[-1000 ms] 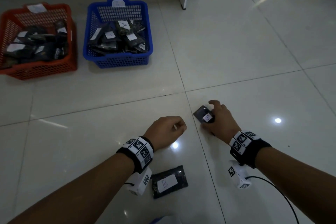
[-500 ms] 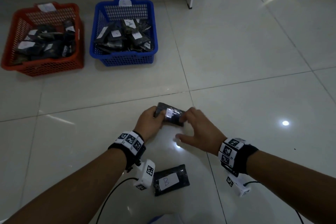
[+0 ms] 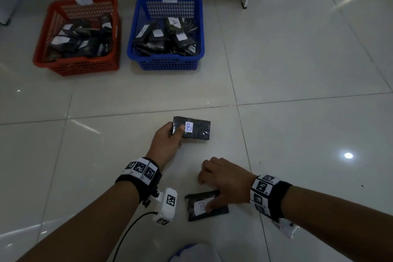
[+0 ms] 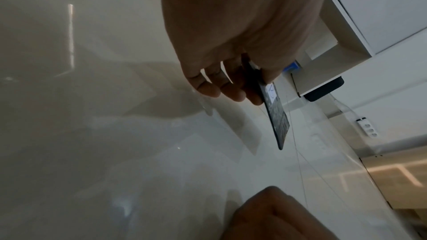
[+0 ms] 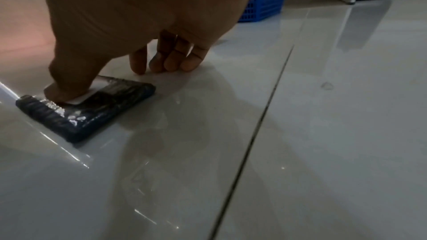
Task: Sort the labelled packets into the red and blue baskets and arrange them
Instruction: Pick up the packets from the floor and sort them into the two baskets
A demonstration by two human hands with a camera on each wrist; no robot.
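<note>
My left hand [image 3: 168, 144] pinches a dark packet [image 3: 192, 128] by its left end, thumb on top beside the white B label, fingers underneath; the packet is lifted off the tiled floor [image 3: 297, 134]. My right hand [image 3: 223, 178] is nearer to me, thumb pressed on the label of a second packet [image 3: 207, 205] lying flat on the floor, the other fingers bent with their tips at the tile just beyond it; I think they touch, though the dim wrist view leaves it unsure. Far left stand the red basket [image 3: 85, 68] and, right of it, the blue basket [image 3: 168, 64], both holding dark labelled packets.
</note>
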